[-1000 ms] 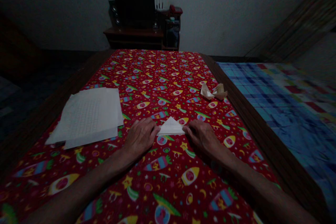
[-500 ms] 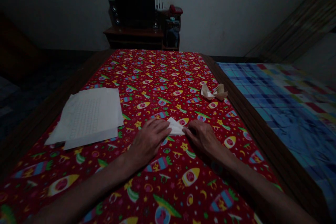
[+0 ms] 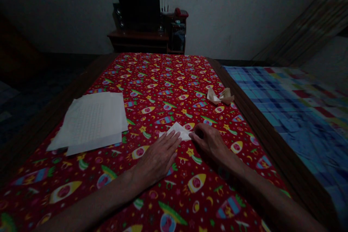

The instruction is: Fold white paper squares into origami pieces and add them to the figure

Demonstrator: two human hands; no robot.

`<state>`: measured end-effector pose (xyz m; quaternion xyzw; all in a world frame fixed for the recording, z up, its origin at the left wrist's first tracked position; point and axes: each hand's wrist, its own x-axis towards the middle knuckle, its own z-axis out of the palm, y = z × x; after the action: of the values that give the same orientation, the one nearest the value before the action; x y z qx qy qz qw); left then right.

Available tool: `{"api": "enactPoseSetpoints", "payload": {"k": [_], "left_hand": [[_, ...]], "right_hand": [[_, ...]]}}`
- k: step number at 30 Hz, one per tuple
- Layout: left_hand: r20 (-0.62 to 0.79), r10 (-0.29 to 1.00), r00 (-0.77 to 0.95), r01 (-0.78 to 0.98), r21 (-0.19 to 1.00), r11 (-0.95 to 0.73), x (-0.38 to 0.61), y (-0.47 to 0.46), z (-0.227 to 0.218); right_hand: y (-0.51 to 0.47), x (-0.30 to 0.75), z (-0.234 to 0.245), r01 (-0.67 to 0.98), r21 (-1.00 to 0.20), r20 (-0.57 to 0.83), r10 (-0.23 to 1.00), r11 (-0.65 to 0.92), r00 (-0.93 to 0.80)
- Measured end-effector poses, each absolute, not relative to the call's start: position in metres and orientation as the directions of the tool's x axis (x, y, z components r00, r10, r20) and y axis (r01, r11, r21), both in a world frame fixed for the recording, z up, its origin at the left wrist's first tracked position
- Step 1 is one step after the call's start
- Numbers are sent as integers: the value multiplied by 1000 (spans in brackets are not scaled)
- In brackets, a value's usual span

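Note:
A small white folded paper (image 3: 178, 128), triangular at the top, lies on the red patterned cloth. My left hand (image 3: 160, 155) rests flat with its fingers stretched out, their tips on the paper's lower left part and hiding some of it. At the paper's right corner, my right hand (image 3: 210, 138) has its thumb and curled fingers closed on the edge.
A stack of white sheets (image 3: 94, 123) with faint writing lies on the left. A folded paper piece (image 3: 220, 96) stands toward the right edge of the red cloth (image 3: 163, 69). Beyond the far end is a desk (image 3: 138, 36) with a black monitor (image 3: 138, 9).
My left hand has drawn back toward me and flattened, its fingers straighter. More of the folded paper's left side shows. My right hand has stayed at the right corner.

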<state>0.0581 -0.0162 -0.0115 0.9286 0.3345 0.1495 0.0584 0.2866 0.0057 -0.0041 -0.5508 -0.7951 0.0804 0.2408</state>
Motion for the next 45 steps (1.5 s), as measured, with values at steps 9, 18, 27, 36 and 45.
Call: {"api": "enactPoseSetpoints", "payload": {"k": [9, 18, 27, 36, 45], "left_hand": [[226, 649, 726, 647, 95, -757, 56, -24, -7], [207, 684, 700, 694, 30, -720, 22, -26, -7], [314, 701, 641, 707, 114, -698, 14, -16, -6], [321, 773, 547, 712, 307, -631, 16, 2, 6], [226, 814, 535, 764, 282, -580, 12, -3, 2]], "right_hand": [[-28, 268, -11, 689, -92, 315, 677, 719, -665], [-41, 298, -8, 758, -94, 215, 756, 646, -618], [-24, 276, 2, 813, 18, 354, 757, 582, -549], [1, 250, 5, 716, -25, 201, 705, 698, -680], [8, 260, 3, 641, -128, 257, 649, 757, -716]]}}
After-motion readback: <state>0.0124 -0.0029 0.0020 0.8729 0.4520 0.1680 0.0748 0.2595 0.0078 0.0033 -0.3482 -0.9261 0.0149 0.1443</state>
